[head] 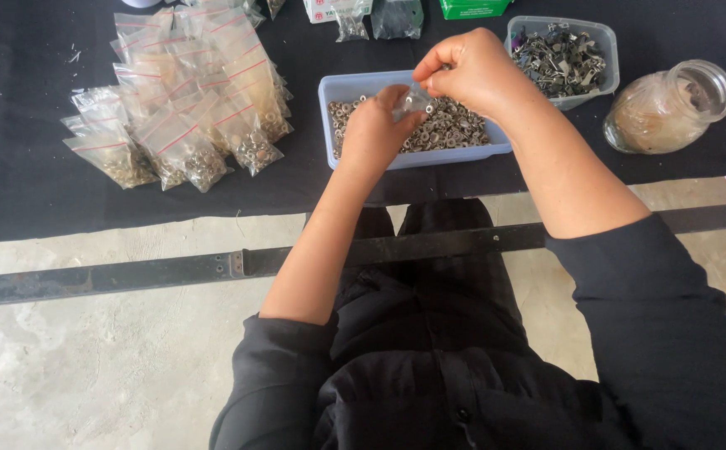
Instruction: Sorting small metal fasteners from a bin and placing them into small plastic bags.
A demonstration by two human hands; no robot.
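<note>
My left hand (373, 132) and right hand (473, 71) both pinch a small clear bag (414, 102), held just above the blue tray (335, 87) of washers (454, 129). I'd keep its mouth wide and over the tray so spills drop back in. Filled bags (184, 100) crowd the left, a second tray (603, 37) and jar (671, 107) the right; bare cloth (21, 125) lies far left.

My hands sit over the blue tray (338, 87) of washers. At 9 o'clock, the pile of filled bags (188, 100) blocks that side. At 3, the clear tub of metal parts (600, 37) and glass jar (671, 107) close it in. At 12, small packets (396, 17) crowd. Bare black cloth (21, 150) lies open far left, beyond the bags.
</note>
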